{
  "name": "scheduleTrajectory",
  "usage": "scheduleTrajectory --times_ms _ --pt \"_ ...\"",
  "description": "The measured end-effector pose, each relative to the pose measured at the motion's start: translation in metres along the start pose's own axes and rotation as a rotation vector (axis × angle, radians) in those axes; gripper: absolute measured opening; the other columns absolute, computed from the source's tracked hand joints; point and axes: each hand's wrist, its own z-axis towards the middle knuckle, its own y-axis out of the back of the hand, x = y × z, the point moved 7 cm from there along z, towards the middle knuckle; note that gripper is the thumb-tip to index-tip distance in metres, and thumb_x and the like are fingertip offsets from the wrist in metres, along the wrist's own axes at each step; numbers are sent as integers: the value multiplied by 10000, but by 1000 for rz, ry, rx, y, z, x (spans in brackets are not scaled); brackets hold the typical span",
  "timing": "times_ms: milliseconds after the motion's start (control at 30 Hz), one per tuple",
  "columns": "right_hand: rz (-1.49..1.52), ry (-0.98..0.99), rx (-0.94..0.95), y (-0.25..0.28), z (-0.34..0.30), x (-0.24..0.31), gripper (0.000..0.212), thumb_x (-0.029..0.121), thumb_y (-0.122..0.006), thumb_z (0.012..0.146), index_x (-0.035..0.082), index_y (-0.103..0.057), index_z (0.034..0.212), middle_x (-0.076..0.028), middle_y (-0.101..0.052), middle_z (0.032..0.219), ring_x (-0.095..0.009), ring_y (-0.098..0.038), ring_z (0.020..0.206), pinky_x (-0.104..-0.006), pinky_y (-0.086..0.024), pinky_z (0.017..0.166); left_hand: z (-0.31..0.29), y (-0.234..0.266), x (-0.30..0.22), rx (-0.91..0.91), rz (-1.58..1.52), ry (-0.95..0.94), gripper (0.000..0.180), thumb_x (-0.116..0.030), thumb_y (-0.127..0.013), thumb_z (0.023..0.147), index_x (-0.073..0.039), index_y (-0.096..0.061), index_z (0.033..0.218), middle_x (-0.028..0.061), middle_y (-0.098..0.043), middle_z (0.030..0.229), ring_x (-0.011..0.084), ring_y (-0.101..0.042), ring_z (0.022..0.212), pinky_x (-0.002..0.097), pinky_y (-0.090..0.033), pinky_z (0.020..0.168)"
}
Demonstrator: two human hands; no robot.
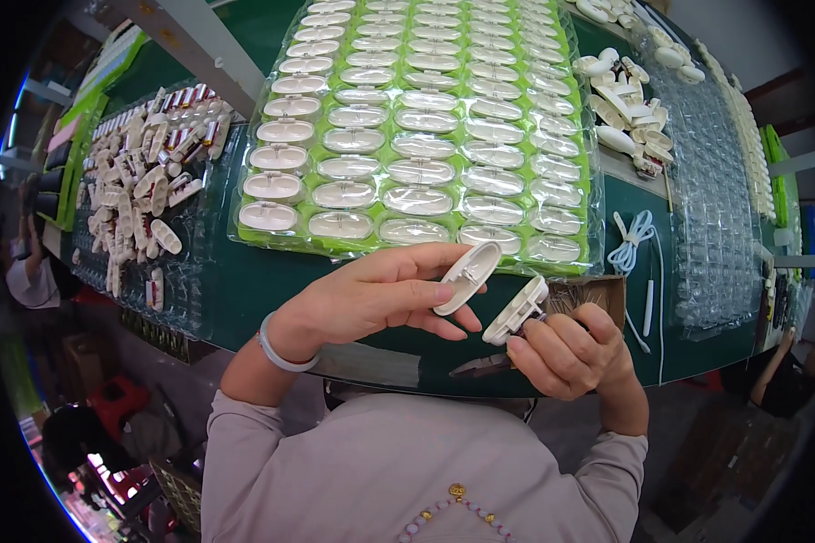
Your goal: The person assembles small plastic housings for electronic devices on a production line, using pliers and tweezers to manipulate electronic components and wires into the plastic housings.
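In my left hand [385, 294] is a white oval plastic shell [470, 278], tilted and pinched between thumb and fingers. My right hand [566, 353] grips a white oval inner part [517, 310] with a ribbed, recessed face; something dark and shiny shows beneath it by my fingers. The two pieces are close together but apart, above the near table edge. Beyond them lies a green tray [312, 242] under clear plastic, with rows of white oval shells [417, 172] in its pockets.
At left, a heap of white parts [136, 195] lies on clear plastic. More white pieces [629, 113] are piled at right, near stacked clear blister trays [711, 208]. A coiled white cable [632, 242] and an open box [607, 294] lie near my right hand. A metal post [199, 54] stands at far left.
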Motion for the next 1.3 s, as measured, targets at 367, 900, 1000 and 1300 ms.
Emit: scheduleTrajectory --times_ms 367,900,1000,1300 --pt "18 -215 -97 21 -25 -30 303 37 -631 711 50 -499 983 -95 -529 933 -225 -526 790 -379 -430 679 14 63 -139 -448 780 -387 191 -54 -539 863 53 -521 1020 94 -626 860 116 -618 755 219 -509 660" --pt "74 -481 -167 25 -55 -52 392 268 -694 710 87 -479 984 -49 -515 873 -200 -511 720 -369 -389 641 93 284 -353 -1256 1760 -332 181 -162 -770 562 -77 -698 705 123 -655 742 271 -634 728 351 -498 686" --pt "77 -526 -161 24 -53 -58 352 165 -682 700 75 -503 990 -48 -531 874 -189 -518 728 -350 -394 648 127 279 -350 -1101 1821 -368 204 -81 -773 575 -73 -705 767 149 -654 791 286 -634 782 371 -507 722" --pt "528 -828 -519 22 -65 -99 533 -68 -722 592 -18 -478 1063 -120 -551 984 -224 -559 848 -333 -460 736 128 204 -375 -979 2097 -697 292 -143 -614 776 -46 -602 1052 148 -613 866 313 -604 791 375 -483 729"
